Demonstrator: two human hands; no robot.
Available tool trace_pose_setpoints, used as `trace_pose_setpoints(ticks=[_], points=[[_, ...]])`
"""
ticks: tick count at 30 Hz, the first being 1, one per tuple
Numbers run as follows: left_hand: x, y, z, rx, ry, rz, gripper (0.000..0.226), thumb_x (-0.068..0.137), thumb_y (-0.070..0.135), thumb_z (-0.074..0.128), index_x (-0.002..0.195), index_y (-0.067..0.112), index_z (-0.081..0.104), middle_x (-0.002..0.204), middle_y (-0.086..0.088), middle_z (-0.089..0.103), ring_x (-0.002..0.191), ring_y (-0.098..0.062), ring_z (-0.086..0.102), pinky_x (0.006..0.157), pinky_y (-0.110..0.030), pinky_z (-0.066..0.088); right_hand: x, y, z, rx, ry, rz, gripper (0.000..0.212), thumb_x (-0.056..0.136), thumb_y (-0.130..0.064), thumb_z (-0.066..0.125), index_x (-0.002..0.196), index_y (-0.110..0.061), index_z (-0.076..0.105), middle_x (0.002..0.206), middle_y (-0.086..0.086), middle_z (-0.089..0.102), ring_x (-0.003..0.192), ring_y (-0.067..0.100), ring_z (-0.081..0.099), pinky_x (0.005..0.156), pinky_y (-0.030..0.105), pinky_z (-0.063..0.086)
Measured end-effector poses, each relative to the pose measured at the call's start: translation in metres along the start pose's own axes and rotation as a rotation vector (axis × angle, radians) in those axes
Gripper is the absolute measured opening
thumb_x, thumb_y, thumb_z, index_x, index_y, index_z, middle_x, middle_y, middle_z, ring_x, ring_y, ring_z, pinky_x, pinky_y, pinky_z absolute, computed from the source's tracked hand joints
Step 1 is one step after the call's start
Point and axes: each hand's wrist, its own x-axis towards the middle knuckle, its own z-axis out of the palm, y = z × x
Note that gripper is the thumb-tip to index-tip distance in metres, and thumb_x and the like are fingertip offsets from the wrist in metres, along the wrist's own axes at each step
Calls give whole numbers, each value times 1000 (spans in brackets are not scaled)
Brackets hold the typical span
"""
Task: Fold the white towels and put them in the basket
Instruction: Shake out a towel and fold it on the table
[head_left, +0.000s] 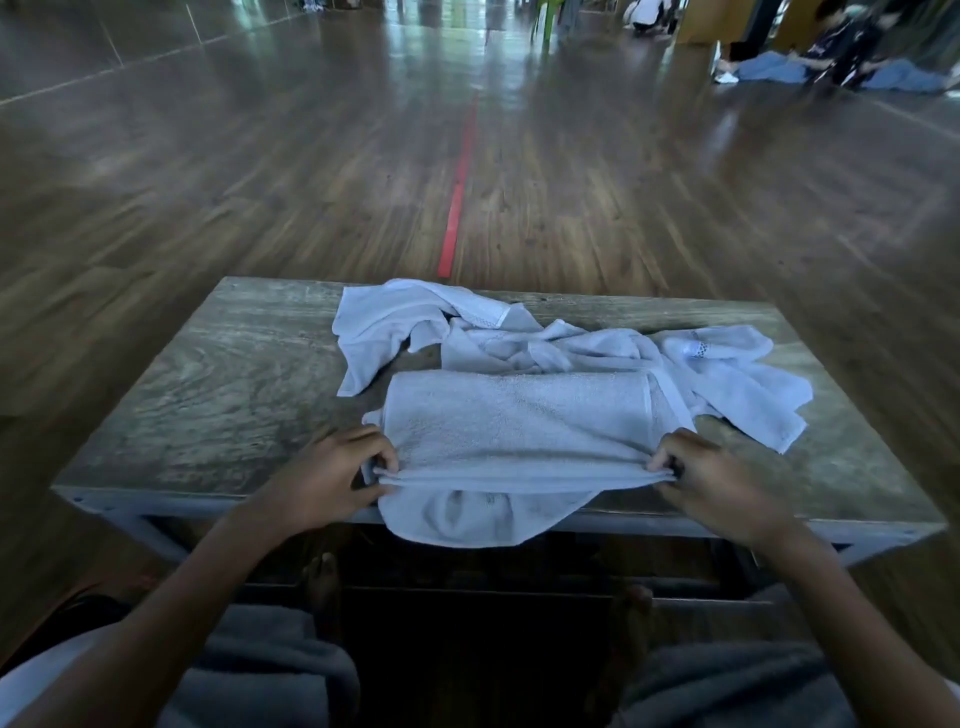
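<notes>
Table (208, 374) holds it all: crumpled towels (545, 340) piled along the far side, flat towel (519, 415) right in front of you, near edge drooping off. Your left hand (332, 478) and right hand (717, 483) pinch its fold, one at each end.

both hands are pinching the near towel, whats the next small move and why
Probably lift the pinched fold and lay it forward over the flat half. The left hand and right hand each pinch one end of the towel, whose loose flap hangs off the near edge of the table, so the fold looks unfinished.
</notes>
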Motion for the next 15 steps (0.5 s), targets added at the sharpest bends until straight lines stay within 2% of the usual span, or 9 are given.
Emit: trace_pose_setpoints(ticks=[2, 4, 5, 8, 10, 12, 13, 15], points=[[2, 5, -2, 2, -8, -35, 23, 74, 52, 65, 83, 33, 58, 86, 26, 54, 86, 7, 51, 79, -25, 44, 3, 7, 2, -2, -150, 94, 33, 73, -15, 75, 73, -39, 52, 81, -12, 54, 79, -3, 53, 75, 8, 39], [8, 14, -3, 7, 76, -52, 25, 74, 54, 60, 81, 30, 60, 82, 22, 56, 79, 5, 52, 74, -23, 43, 7, 3, -1, -29, -254, 167, 14, 76, -30, 70, 74, -37, 59, 85, -12, 56, 83, 0, 54, 86, 23, 42], [14, 21, -1, 32, 156, -52, 23, 75, 50, 58, 81, 28, 61, 81, 20, 56, 76, 4, 51, 73, -25, 44, 13, -2, -3, -44, -240, 174, 7, 79, -32, 67, 76, -34, 61, 86, -12, 56, 84, 1, 53, 85, 26, 40], [40, 47, 13, 148, 390, -114, 22, 81, 39, 50, 86, 23, 63, 88, 14, 60, 87, -7, 56, 84, -30, 38, 39, -30, 4, -147, 41, 97, 6, 87, -29, 57, 86, -27, 63, 91, -7, 59, 89, 14, 55, 78, 31, 35], [59, 66, 24, 194, 428, -147, 30, 85, 36, 44, 96, 19, 65, 98, 8, 63, 97, -14, 58, 87, -30, 34, 61, -52, 23, -171, 184, 74, 23, 89, -29, 47, 100, -18, 64, 102, 1, 61, 98, 24, 56, 82, 37, 38], [77, 77, 38, 233, 361, -171, 46, 89, 38, 35, 117, 12, 61, 118, -2, 61, 116, -21, 54, 98, -34, 32, 77, -73, 48, -199, 197, 47, 44, 90, -34, 32, 114, -12, 61, 117, 7, 60, 110, 29, 55, 88, 41, 40], [83, 80, 45, 246, 277, -203, 57, 90, 40, 26, 129, 9, 53, 133, -7, 54, 129, -24, 46, 106, -38, 29, 82, -80, 61, -217, 170, 31, 49, 91, -36, 29, 121, -11, 57, 125, 8, 58, 118, 29, 52, 93, 43, 40], [89, 75, 60, 270, 89, -291, 74, 89, 46, 4, 148, 6, 24, 156, -10, 23, 146, -24, 15, 117, -43, 10, 88, -83, 84, -281, 95, 6, 54, 95, -39, 26, 133, -10, 49, 139, 11, 50, 132, 28, 43, 105, 46, 33]])
